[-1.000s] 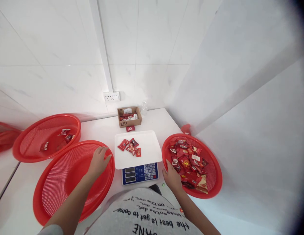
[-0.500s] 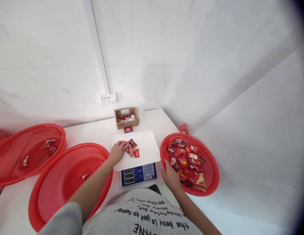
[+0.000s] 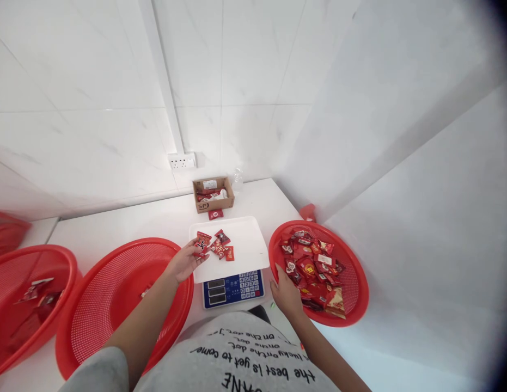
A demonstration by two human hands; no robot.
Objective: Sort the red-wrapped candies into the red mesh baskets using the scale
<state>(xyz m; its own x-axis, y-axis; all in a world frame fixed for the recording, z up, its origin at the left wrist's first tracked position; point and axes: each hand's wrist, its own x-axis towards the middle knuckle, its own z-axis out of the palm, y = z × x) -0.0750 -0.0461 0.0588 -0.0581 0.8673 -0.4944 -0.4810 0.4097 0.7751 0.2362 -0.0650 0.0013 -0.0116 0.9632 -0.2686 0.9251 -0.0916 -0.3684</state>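
Far to the left of the left hand (image 3: 182, 264), a red basket (image 3: 41, 249) holds a few wrappers; nearer, a second basket (image 3: 147, 240) lies partly under the left forearm. The left hand is half closed, palm turned up, pinching a red packet (image 3: 203, 243) between thumb and fingers over the near-left part of the white tray (image 3: 249, 239). The packet looks light, its film thin and slippery, so a soft pinch near an edge should suit it better than a squeeze on its filled middle. Just right of those fingers, three more packets (image 3: 218, 247) lie together on the tray. The right hand (image 3: 286, 293) is loosely curled at the near-left rim of the packet-filled basket (image 3: 362, 277), thumb inside; a firm hold on that stiff-looking rim should steady it.

Compared with a half second ago, the far-left basket sits further left in view, and the left hand, then reaching down onto the group, has drawn one packet leftward, away from the others.
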